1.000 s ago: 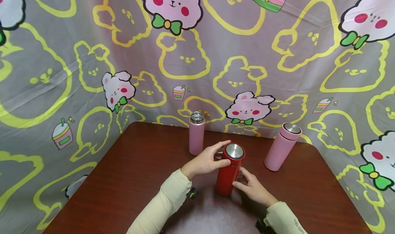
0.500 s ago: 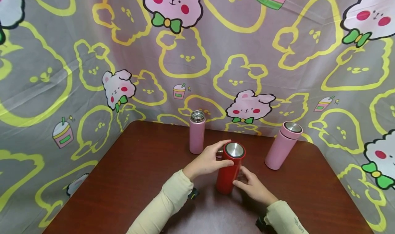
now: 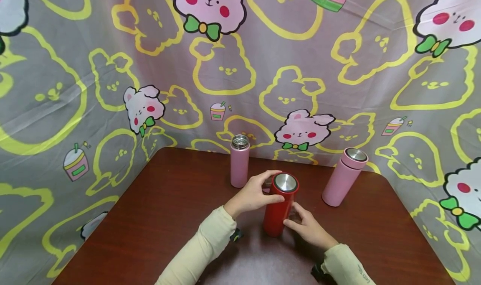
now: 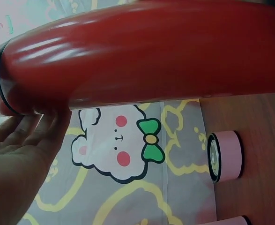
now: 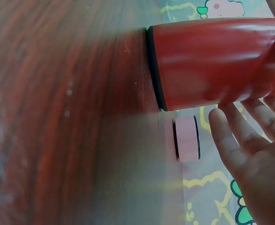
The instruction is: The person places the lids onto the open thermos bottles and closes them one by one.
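A red thermos flask (image 3: 277, 216) with a steel-topped lid (image 3: 284, 182) stands upright on the brown table. My left hand (image 3: 251, 196) grips it near the top, thumb on the near side and fingers behind the lid. Lower on the body, my right hand (image 3: 310, 228) holds it from the right between thumb and fingers. In the left wrist view the flask (image 4: 165, 56) fills the upper half, with the left hand (image 4: 25, 154) at the lid seam. The right wrist view shows the black-rimmed base on the table and the right hand (image 5: 254, 150) against the red wall.
A lidless pink flask (image 3: 239, 166) stands behind the left hand, its steel mouth uncovered. To the right is a pink flask (image 3: 342, 180) with its lid on. Beyond the red flask a loose pink lid (image 4: 228, 156) sits on the table. A patterned cloth (image 3: 225, 67) hangs behind.
Both hands stay on the red flask in nearly the same place. The left thumb has shifted slightly to the right along its upper part. Nothing else has visibly moved.
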Demonstrator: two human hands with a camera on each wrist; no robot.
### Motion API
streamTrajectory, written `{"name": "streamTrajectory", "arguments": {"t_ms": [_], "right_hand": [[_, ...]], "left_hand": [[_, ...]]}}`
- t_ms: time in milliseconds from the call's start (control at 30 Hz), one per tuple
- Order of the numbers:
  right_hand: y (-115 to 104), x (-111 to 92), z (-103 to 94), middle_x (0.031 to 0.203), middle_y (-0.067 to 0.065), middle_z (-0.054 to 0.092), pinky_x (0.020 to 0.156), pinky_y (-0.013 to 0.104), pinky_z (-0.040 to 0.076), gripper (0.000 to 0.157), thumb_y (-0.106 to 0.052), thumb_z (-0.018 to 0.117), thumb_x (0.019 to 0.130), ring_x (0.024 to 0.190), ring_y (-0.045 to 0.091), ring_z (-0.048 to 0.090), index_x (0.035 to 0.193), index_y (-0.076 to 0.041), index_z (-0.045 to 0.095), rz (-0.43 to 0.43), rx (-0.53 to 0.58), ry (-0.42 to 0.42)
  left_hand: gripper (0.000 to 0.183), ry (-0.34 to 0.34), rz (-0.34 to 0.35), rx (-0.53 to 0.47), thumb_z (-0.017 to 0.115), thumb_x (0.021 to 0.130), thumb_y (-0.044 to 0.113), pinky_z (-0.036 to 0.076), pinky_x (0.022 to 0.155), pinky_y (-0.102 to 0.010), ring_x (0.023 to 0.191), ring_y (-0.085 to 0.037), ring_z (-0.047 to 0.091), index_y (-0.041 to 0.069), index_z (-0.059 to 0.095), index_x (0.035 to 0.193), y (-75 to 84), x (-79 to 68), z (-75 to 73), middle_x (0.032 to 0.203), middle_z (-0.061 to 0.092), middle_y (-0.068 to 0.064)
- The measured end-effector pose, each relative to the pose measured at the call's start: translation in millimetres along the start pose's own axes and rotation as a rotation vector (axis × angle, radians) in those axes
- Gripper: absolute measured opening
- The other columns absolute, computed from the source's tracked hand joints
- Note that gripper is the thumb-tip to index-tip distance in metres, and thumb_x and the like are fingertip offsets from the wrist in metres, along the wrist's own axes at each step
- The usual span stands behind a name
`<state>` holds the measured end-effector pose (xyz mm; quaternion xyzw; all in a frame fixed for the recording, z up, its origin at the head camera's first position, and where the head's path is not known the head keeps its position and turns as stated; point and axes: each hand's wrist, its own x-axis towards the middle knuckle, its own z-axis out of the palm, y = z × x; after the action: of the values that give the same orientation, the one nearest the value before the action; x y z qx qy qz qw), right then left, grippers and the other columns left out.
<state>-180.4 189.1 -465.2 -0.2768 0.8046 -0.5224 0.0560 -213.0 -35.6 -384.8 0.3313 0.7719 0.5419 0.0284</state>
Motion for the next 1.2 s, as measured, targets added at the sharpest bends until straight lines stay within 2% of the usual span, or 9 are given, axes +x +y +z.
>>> {"name": "streamTrajectory", "arguments": {"t_ms": [233,567,667,733,900,967,1033,1200], "right_hand": [[25,0,2.3,0.114,0.012,0.060,0.088,0.031,0.049,0.050,-0.010,0.064,0.091,0.104,0.021,0.059,0.135,-0.002,0.041,-0.020,0.007,0.021],[25,-1,3.1,0.112,0.011,0.061,0.087,0.030,0.049,0.049,-0.012,0.064,0.090,0.101,0.015,0.059,0.133,-0.004,0.043,-0.040,0.014,0.034],[26,-1,2.8,0.112,0.011,0.061,0.087,0.029,0.049,0.049,-0.012,0.064,0.090,0.102,0.014,0.059,0.133,-0.003,0.043,-0.037,0.013,0.032],[18,-1,1.6,0.113,0.012,0.060,0.088,0.031,0.049,0.050,-0.011,0.064,0.090,0.103,0.017,0.059,0.134,-0.001,0.042,-0.024,0.018,0.018],[18,0,-0.1,0.113,0.013,0.060,0.088,0.032,0.049,0.051,-0.011,0.063,0.091,0.103,0.019,0.059,0.136,-0.001,0.040,-0.013,0.012,0.004],[25,0,0.4,0.112,0.011,0.060,0.087,0.031,0.049,0.051,-0.012,0.063,0.091,0.102,0.016,0.059,0.136,-0.003,0.041,-0.027,0.008,0.012],[25,1,0.3,0.111,0.012,0.060,0.087,0.031,0.049,0.051,-0.011,0.064,0.091,0.101,0.016,0.060,0.136,-0.003,0.041,-0.040,0.013,0.013],[26,1,0.2,0.110,0.012,0.061,0.086,0.032,0.050,0.051,-0.012,0.064,0.090,0.101,0.016,0.060,0.136,-0.003,0.042,-0.047,0.004,0.013]], "left_hand": [[0.064,0.008,0.002,-0.041,0.078,0.079,0.026,0.049,0.086,-0.027,0.106,-0.012,0.058,0.018,0.047,0.134,-3.1,1.7,1.6,0.118,0.060,0.004],[0.056,-0.024,0.000,-0.179,0.076,0.080,0.016,0.050,0.086,-0.028,0.103,-0.011,0.060,0.016,0.048,0.129,-7.9,5.4,3.2,0.115,0.062,0.003],[0.055,-0.041,0.002,-0.199,0.076,0.081,0.017,0.049,0.087,-0.031,0.102,-0.010,0.060,0.017,0.048,0.129,-9.9,6.6,1.8,0.114,0.062,0.003],[0.055,-0.064,-0.011,-0.195,0.075,0.081,0.015,0.049,0.088,-0.032,0.101,-0.010,0.060,0.015,0.049,0.129,-1.3,5.7,-2.4,0.114,0.063,0.001],[0.056,-0.153,0.013,-0.158,0.073,0.083,0.014,0.046,0.091,-0.030,0.106,-0.009,0.058,0.014,0.049,0.133,-1.7,11.3,-12.0,0.117,0.063,0.001],[0.057,-0.192,0.048,-0.163,0.073,0.083,0.017,0.045,0.093,-0.029,0.110,-0.009,0.056,0.016,0.048,0.134,-12.5,16.7,-13.8,0.119,0.062,0.003],[0.058,-0.231,0.064,-0.174,0.073,0.084,0.018,0.044,0.094,-0.030,0.112,-0.010,0.055,0.016,0.048,0.135,-15.2,19.6,-16.6,0.122,0.060,0.003],[0.058,-0.294,0.051,-0.200,0.072,0.084,0.021,0.044,0.094,-0.032,0.112,-0.011,0.054,0.016,0.047,0.136,-18.3,23.9,-20.5,0.123,0.060,0.003]]}}
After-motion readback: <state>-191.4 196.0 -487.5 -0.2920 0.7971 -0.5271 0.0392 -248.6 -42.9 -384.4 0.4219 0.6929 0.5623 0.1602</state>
